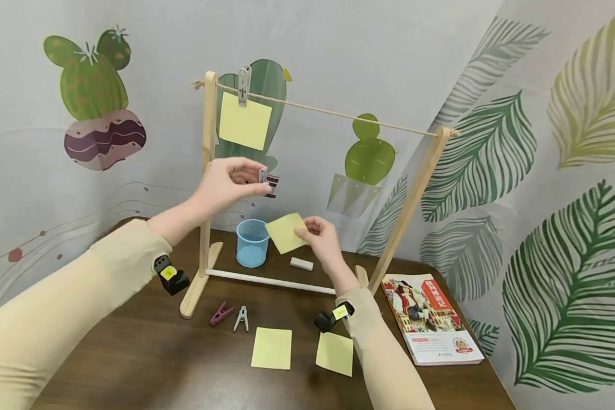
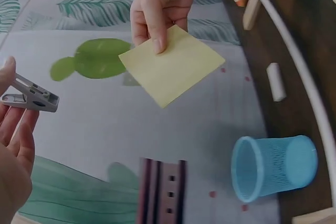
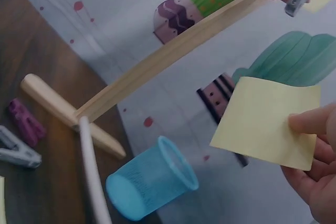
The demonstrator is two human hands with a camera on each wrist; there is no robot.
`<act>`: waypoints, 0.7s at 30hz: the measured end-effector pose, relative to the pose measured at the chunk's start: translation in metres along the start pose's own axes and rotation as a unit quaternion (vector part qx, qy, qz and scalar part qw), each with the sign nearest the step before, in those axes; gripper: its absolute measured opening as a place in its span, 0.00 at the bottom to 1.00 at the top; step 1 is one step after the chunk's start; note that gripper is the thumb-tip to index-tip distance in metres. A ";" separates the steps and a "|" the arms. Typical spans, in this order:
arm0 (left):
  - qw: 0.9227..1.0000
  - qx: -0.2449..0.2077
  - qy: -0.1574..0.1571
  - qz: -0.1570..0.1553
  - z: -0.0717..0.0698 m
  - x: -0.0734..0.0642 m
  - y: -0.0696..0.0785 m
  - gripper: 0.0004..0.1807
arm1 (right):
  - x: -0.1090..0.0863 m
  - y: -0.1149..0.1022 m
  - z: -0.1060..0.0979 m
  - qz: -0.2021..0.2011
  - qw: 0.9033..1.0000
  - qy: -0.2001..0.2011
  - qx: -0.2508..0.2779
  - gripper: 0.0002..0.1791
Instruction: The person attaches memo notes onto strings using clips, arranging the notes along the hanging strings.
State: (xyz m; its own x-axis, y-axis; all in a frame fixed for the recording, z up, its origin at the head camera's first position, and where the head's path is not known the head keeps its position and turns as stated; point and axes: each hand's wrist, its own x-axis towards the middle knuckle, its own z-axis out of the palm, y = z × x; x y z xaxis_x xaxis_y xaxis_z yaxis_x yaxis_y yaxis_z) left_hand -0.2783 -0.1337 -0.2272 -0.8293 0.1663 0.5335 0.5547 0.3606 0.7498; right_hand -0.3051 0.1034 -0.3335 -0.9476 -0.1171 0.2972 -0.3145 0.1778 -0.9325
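My left hand (image 1: 229, 181) pinches a grey clothespin (image 2: 32, 94) between thumb and fingers, below the rope and in front of the wall. To its lower right, my right hand (image 1: 322, 239) holds a yellow sticky note (image 1: 287, 232) by one edge, thumb on the face of the paper. Note and clothespin are apart. Another yellow note (image 1: 244, 122) hangs from the rope (image 1: 328, 109) near the left post, held by a second grey clothespin (image 1: 244, 85).
A wooden frame (image 1: 410, 208) carries the rope. Behind its white bar (image 1: 271, 281) are a blue mesh cup (image 1: 251, 244) and a white block (image 1: 301, 263). In front lie purple (image 1: 221, 313) and grey clothespins (image 1: 241, 319), two notes (image 1: 271, 348). A book (image 1: 430, 319) lies right.
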 end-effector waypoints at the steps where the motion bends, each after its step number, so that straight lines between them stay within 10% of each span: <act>1: 1.000 0.003 0.005 0.005 -0.001 0.005 0.005 0.21 | 0.004 -0.005 -0.001 -0.002 1.000 0.007 0.008 0.11; 21: 0.992 -0.056 0.083 0.071 -0.019 0.070 0.103 0.21 | 0.069 -0.097 0.001 -0.036 0.979 0.071 0.186 0.08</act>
State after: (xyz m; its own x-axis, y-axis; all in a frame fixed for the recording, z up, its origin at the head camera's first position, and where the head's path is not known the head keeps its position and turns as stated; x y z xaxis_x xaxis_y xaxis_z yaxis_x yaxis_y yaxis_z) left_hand -0.2777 -0.1021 -0.1059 -0.7246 0.0513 0.6873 0.6772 0.2377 0.6963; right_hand -0.3397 0.0777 -0.2231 -0.9305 0.0247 0.3654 -0.3629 -0.1970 -0.9108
